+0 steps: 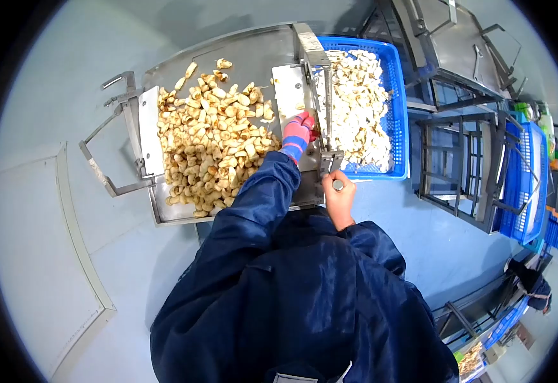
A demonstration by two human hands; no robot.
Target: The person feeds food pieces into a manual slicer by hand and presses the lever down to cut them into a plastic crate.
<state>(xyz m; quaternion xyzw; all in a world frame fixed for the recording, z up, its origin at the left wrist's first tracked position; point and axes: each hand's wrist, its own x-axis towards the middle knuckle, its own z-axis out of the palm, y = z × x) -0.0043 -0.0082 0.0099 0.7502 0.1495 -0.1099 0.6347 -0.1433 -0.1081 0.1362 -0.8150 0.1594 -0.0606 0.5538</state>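
Note:
My left hand [298,131], in a pink and blue striped glove, is beside the metal slicer [325,96]. Its fingers are bent together at the slicer's inner side; whatever they hold is hidden. My bare right hand [340,201] is wrapped round the slicer's handle [337,185], whose round metal end shows above the fist. Left of my gloved hand, a pile of tan, stubby mushrooms [215,137] lies on a steel tray table [253,51]. Right of the slicer, pale mushroom slices [360,105] fill much of a blue plastic basket [399,115].
A white board [288,92] lies beside the slicer. Another handle frame [122,127] sticks out at the table's left. Steel stands [458,172] and another blue basket [528,185] are at the right. Part of another person [534,287] shows at the far right edge.

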